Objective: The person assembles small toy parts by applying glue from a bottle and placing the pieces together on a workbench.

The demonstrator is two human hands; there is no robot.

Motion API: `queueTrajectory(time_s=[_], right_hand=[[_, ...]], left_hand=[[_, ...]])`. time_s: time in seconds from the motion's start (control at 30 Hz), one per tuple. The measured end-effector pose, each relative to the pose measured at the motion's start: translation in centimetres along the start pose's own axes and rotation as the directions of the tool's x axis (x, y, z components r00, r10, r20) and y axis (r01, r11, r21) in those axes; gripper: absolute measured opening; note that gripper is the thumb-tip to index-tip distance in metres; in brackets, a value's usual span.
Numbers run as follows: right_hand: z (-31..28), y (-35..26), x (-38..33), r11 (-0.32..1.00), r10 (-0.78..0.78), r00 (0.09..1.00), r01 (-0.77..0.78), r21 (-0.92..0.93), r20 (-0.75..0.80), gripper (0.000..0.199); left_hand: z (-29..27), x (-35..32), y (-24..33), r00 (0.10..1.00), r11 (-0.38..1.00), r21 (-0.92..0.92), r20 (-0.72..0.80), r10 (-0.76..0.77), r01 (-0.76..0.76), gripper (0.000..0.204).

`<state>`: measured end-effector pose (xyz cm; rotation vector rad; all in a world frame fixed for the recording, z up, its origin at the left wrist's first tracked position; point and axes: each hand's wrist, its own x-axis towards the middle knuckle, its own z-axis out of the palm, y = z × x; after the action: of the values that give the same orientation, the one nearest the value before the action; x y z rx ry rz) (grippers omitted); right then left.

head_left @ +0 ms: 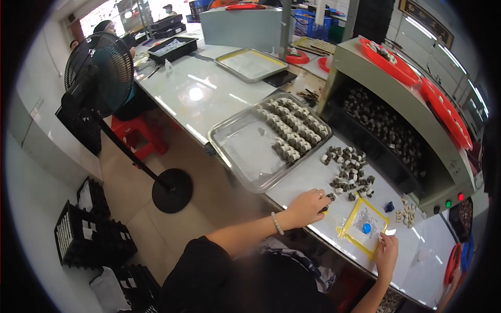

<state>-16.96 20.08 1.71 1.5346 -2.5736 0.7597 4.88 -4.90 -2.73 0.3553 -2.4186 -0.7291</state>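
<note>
My left hand (308, 207) lies on the pale counter (209, 94), palm down, fingers curled; the fingertips pinch one small dark piece (331, 196) at the near edge of the loose pile. A ring shows on one finger, a bead bracelet (277, 223) on the wrist.

My right hand (387, 252) rests at the near right corner of a clear flat bag with a yellow border (364, 226). Fingers bent, tips on the bag's edge — whether they pinch it or only press it down I cannot tell. A small blue disc (367, 228) sits in the middle of the bag.

The loose pile of small dark-and-pale pieces (348, 172) is scattered on the counter just beyond my left hand, between the bag and the metal tray (245, 151). The tray's far half holds rows of the same kind of pieces, stacked close; its near half is bare metal.

To the right of the pile stands a grey box-like machine (396, 120) with an open dark front, many pieces inside. Red trays (443, 104) lie on its top. A small heap of pale pieces (406, 213) lies near the bag's far right corner, a small dark blue thing (389, 207) just beside it.

Far off — a second metal tray (251, 63). On the floor to my left, a black pedestal fan (99, 73) and black crates (88, 235).
</note>
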Motion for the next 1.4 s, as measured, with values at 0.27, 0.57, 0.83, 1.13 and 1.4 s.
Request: queueTrajectory(time_s=[0.27,0.57,0.83,1.13,1.4], right_hand=[[0.3,0.3,0.4,0.968,0.04,0.999,-0.044,0.247,0.022,0.021],[4.1,4.6,-0.2,0.79,0.289,0.956,-0.213,0.576,-0.043,0.013],[3.7,2.2,-0.6,0.927,0.149,0.961,-0.054,0.371,-0.233,0.007],[2.8,1.6,-1.0,0.866,0.142,0.977,-0.044,0.498,-0.162,0.012],[2.8,1.7,-0.9,0.825,0.177,0.983,-0.121,0.552,-0.049,0.023]], left_hand=[[0.3,-0.3,-0.2,0.999,0.999,-0.036,-0.047,0.007,-0.009,0.029],[0.3,-0.3,0.0,0.997,0.998,-0.054,-0.078,0.029,-0.033,0.029],[-0.2,-0.2,0.4,0.999,0.999,0.029,-0.026,0.028,-0.027,0.03],[0.1,-0.1,1.4,0.997,0.992,0.109,-0.049,0.064,-0.058,0.032],[-0.9,-0.1,1.9,0.997,0.982,0.178,-0.044,0.065,-0.056,0.029]])
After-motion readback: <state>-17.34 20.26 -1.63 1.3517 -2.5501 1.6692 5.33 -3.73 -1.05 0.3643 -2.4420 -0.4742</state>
